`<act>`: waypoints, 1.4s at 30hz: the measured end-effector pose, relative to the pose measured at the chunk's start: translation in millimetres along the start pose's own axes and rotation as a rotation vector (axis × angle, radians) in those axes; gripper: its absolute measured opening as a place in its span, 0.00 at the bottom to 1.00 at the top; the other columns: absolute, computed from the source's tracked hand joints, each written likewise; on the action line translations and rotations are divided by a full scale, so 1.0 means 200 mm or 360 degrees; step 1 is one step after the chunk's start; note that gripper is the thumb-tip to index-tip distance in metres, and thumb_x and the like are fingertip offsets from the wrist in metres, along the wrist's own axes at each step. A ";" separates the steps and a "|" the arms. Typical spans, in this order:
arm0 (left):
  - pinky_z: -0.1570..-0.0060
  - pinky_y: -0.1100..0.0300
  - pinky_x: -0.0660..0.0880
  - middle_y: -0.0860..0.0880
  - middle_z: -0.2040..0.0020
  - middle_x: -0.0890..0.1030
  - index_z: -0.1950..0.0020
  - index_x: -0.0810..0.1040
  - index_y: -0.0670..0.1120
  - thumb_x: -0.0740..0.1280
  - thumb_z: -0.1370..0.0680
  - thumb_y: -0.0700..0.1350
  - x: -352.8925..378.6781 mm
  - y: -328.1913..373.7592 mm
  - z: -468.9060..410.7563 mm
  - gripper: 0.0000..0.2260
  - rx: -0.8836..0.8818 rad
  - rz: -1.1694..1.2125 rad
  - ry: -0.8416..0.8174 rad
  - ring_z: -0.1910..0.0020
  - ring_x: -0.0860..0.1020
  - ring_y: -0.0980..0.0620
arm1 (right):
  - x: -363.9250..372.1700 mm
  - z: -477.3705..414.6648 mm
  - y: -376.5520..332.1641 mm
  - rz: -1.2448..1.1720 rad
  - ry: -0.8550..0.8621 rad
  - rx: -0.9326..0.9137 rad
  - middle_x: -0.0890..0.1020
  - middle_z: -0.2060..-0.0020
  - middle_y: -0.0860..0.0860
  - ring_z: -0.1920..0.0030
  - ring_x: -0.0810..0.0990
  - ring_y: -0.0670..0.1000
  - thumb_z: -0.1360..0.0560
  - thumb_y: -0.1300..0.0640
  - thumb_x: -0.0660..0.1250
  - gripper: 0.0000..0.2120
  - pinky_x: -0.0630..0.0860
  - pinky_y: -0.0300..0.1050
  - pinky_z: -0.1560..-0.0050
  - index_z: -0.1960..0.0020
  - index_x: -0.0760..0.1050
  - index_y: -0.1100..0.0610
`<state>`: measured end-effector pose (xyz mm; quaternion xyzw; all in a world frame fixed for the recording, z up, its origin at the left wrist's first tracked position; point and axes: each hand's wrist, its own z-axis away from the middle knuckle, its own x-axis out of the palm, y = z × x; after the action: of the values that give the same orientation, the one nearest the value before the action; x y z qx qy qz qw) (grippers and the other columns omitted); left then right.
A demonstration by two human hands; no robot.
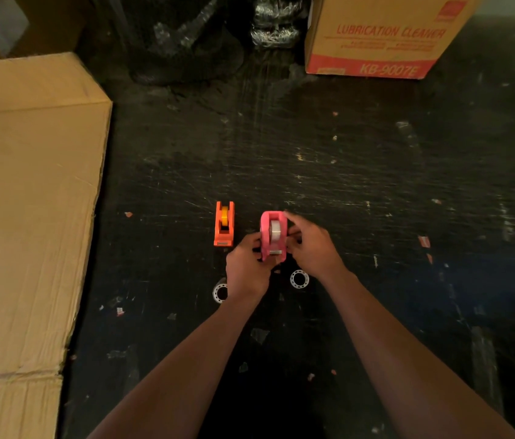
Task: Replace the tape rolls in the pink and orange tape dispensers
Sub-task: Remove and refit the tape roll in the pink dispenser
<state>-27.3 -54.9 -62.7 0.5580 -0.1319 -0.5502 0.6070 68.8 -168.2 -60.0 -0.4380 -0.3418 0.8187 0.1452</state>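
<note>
The pink tape dispenser [272, 236] stands on the dark floor with a pale tape roll [276, 229] seated in it. My left hand [246, 269] grips its left side near the cutter end. My right hand [310, 245] holds its right side, fingers at the roll's hub. The orange tape dispenser [224, 224] stands just to the left, untouched, with a yellow roll [224, 216] in it. Two white perforated tape cores lie on the floor: one [299, 279] beside my right wrist, one [220, 291] partly hidden behind my left wrist.
A large flattened cardboard box [28, 201] covers the floor at left. A carton printed "LUBRICATION CLEANER" [379, 36] stands at the back right. Black plastic wrap [205, 42] is heaped at the back. Scraps of tape and paper dot the scratched black floor [376, 185].
</note>
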 end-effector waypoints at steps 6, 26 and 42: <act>0.46 0.57 0.82 0.60 0.53 0.81 0.37 0.80 0.48 0.81 0.28 0.42 -0.01 -0.01 -0.01 0.22 0.0001 -0.0023 -0.0005 0.51 0.82 0.59 | 0.02 0.01 0.01 -0.0054 0.0004 -0.0001 0.80 0.32 0.55 0.33 0.80 0.52 0.19 0.60 0.67 0.30 0.76 0.50 0.32 0.20 0.65 0.47; 0.46 0.62 0.80 0.55 0.45 0.83 0.32 0.76 0.46 0.78 0.28 0.34 -0.03 -0.03 -0.03 0.27 0.0012 -0.0063 -0.0097 0.45 0.83 0.55 | 0.04 0.04 0.00 0.0053 0.0042 -0.0086 0.77 0.30 0.55 0.30 0.76 0.54 0.17 0.57 0.63 0.29 0.74 0.55 0.30 0.18 0.61 0.49; 0.53 0.72 0.77 0.51 0.36 0.82 0.26 0.75 0.45 0.69 0.24 0.26 -0.04 0.07 -0.25 0.28 0.0087 -0.0115 -0.0139 0.42 0.81 0.57 | -0.06 -0.07 -0.07 -0.0286 0.0058 0.0000 0.84 0.42 0.47 0.44 0.82 0.45 0.23 0.71 0.65 0.33 0.77 0.41 0.38 0.21 0.68 0.53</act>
<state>16.4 -25.7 -64.3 0.5543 -0.1531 -0.5917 0.5650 86.6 -158.6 -48.3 -0.4203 -0.3770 0.7944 0.2241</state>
